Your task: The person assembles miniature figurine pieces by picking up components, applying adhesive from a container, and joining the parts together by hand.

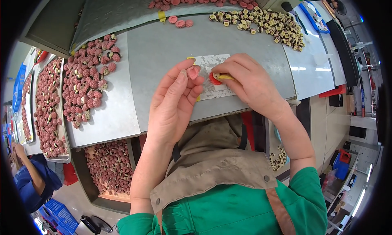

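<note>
My left hand (170, 99) pinches a small pink bumpy cup-shaped piece (193, 72) between thumb and fingers. Close by on the right, the bent fingers of my right hand (256, 83) close round a slim yellow item (225, 77), perhaps a handle; most of it is hidden. Its end is at a small round red dish or cap (214, 79), and I cannot tell whether the two touch. Under both hands lies a white, stained sheet (206, 93) with yellow tape at its edge.
Pink-and-dark pieces are heaped at the left (83, 78) and on a long tray (49, 108). Loose pink shells (179, 23) and small cream-and-dark pieces (271, 25) lie across the far side. An open drawer (108, 167) holds more pieces. A person in blue (34, 180) works at the left.
</note>
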A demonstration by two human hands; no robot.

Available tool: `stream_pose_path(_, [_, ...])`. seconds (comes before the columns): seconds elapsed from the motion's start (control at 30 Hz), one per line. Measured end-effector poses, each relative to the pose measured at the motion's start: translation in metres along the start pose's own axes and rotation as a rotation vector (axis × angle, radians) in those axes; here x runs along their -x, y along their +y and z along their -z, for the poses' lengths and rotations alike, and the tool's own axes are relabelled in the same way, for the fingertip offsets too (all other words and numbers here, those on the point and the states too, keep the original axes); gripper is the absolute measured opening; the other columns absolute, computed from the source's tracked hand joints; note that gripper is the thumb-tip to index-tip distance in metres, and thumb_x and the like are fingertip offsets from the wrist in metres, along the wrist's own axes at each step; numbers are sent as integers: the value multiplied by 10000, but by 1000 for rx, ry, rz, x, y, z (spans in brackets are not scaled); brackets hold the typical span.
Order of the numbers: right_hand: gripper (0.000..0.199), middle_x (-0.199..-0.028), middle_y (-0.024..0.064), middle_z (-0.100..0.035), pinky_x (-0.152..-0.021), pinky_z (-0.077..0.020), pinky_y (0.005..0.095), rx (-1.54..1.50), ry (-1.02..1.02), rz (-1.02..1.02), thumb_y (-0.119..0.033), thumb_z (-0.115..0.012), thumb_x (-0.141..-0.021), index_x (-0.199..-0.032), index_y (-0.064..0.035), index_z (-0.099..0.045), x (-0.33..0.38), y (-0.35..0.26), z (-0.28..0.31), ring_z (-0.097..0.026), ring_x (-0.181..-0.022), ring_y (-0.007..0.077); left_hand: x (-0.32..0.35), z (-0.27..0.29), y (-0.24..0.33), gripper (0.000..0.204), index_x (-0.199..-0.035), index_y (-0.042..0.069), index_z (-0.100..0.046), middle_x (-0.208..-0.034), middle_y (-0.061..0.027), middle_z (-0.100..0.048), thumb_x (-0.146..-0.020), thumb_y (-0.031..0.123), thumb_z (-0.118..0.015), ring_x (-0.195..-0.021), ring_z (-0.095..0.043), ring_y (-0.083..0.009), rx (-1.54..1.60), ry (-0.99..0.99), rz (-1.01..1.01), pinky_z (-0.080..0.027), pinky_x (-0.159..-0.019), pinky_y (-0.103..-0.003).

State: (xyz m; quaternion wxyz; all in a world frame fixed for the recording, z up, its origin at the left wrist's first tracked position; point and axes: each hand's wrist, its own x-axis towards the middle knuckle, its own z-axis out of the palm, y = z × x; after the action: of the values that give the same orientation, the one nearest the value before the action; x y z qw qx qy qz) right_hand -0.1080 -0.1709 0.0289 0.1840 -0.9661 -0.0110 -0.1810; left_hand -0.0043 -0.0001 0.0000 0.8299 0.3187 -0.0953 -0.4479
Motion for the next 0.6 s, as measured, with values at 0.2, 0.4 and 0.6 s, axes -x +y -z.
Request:
stream_pose_path(0.2, [177, -947, 106, -593, -769, -470, 306, -533, 111, -265, -28, -601, -849, -1024, -32, -625, -4, -23, 10, -577, -855, 224, 1, 1, 4, 346, -1280, 28, -496, -1098, -33, -602, -979, 195, -521, -981, -576, -109, 26, -31, 68, -450, -890, -251])
stream_pose_path(0.4, [207, -966, 92, -597, -744, -492, 312, -392, 175, -14, -18, -622, -835, -1041, -33, -617, -17, -26, -1, -589, -871, 201, -1, 5, -2, 318, -1246, 23, -518, -1101, -30, -602, -978, 194, -524, -986, -569, -99, 40, -64, 41, -448, -886, -258])
stream_pose_path(0.6, [190, -989, 97, -596, -755, -499, 313, -492, 145, -159, -26, -615, -861, -1048, -26, -585, -11, -32, -9, -594, -888, 191, 2, -5, -12, 268, -1202, 9, -550, -1108, -43, -594, -965, 135, -545, -1007, -561, -113, -46, 0, -91, -444, -907, -269])
